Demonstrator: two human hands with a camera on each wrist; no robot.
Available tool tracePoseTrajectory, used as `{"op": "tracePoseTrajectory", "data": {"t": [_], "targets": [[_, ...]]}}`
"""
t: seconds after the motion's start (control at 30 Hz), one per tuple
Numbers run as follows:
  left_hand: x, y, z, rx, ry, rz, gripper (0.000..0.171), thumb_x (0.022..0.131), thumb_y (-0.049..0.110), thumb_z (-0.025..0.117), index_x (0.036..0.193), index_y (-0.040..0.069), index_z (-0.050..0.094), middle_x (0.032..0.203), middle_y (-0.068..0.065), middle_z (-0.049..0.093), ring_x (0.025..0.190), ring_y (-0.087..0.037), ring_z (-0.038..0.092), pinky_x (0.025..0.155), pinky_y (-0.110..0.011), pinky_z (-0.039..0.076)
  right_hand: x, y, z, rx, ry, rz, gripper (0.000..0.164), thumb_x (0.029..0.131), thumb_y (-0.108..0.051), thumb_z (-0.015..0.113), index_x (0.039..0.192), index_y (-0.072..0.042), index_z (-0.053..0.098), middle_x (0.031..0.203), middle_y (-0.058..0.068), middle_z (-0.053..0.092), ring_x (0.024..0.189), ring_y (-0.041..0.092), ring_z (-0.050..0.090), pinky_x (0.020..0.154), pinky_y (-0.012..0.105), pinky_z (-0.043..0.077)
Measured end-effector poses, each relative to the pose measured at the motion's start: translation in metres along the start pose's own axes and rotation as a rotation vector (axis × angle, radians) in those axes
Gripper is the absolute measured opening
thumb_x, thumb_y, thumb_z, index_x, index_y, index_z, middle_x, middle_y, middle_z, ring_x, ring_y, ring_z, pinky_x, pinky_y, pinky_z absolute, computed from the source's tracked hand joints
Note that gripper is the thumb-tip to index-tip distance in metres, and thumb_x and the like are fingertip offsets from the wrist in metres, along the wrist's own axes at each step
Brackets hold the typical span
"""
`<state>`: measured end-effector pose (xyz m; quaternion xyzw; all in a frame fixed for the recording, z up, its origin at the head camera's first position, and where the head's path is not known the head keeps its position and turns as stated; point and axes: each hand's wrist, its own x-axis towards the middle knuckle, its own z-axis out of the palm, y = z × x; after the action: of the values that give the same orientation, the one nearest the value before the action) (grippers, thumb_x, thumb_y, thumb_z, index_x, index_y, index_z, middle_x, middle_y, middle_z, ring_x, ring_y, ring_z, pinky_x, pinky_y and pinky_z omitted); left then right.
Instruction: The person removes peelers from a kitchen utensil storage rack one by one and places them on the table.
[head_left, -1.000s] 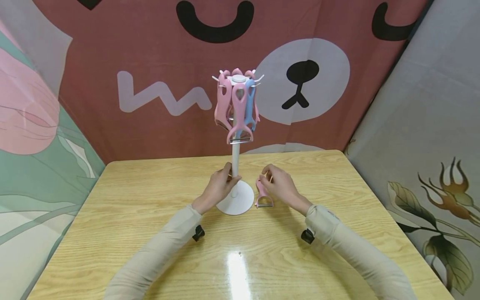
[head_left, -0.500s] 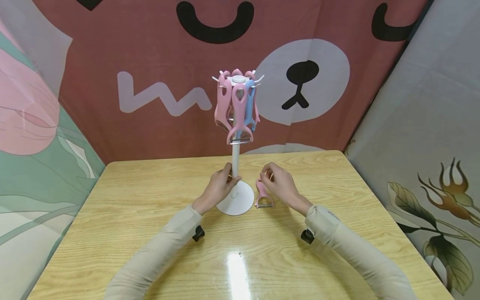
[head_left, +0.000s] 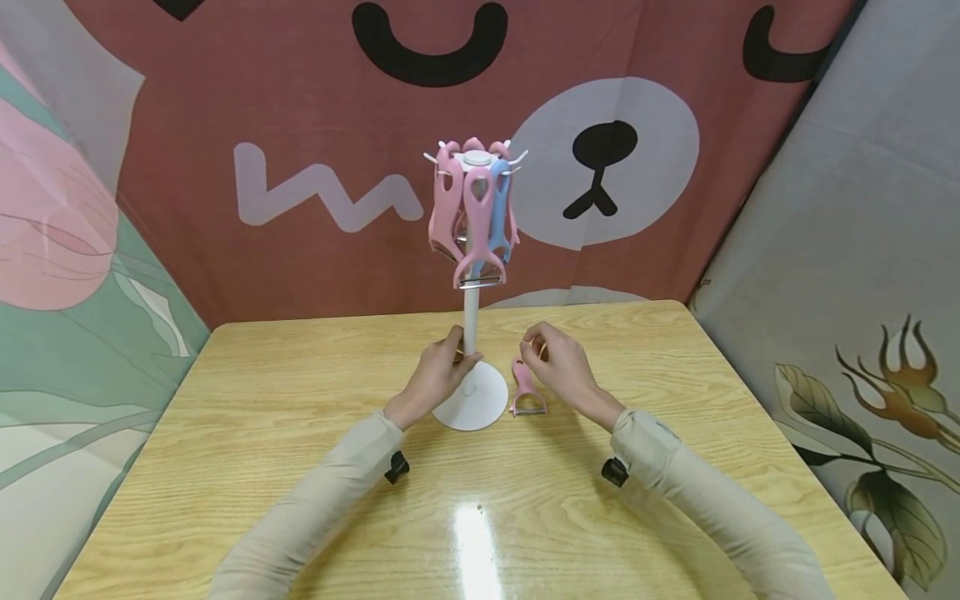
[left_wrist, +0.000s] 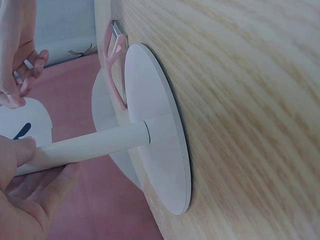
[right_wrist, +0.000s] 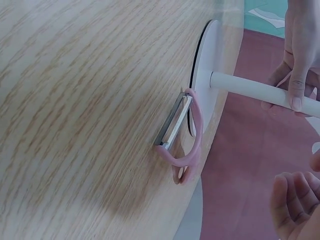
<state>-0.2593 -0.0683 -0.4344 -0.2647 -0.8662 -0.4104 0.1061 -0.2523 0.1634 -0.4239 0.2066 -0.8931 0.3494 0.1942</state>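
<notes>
A white stand (head_left: 471, 321) rises from a round base (head_left: 483, 408), with several pink peelers (head_left: 478, 208) and a blue peeler (head_left: 498, 204) hung on its top hooks. My left hand (head_left: 437, 372) grips the pole (left_wrist: 95, 146) low down, thumb and fingers on either side. One pink peeler (head_left: 523, 379) lies on the table just right of the base, its blade end towards me. Above and beside its handle my right hand (head_left: 561, 367) hovers with loosely curled fingers. The right wrist view shows those fingers (right_wrist: 295, 192) apart from the peeler (right_wrist: 192, 145), holding nothing.
The wooden table (head_left: 300, 433) has a light glare near its front. A reddish cloth (head_left: 337, 275) with a printed bear hangs behind its back edge. Patterned cloths stand at the left and right sides.
</notes>
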Motion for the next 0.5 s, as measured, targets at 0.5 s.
{"op": "tracePoseTrajectory", "data": {"t": [0.5], "targets": [[-0.0009,0.0008,0.0001,-0.009,-0.003,-0.008,0.023,0.097,0.012,0.065,0.111,0.000,0.052,0.096,-0.015,0.069,0.085,-0.027,0.072,0.070,-0.034,0.059,0.0013,-0.0018,-0.0059,0.019,0.044,-0.039,0.007,0.095,-0.010,0.061,0.100,-0.006,0.064,0.074,0.000,0.059,0.057,0.011,0.052,0.054,0.031,0.043]]}}
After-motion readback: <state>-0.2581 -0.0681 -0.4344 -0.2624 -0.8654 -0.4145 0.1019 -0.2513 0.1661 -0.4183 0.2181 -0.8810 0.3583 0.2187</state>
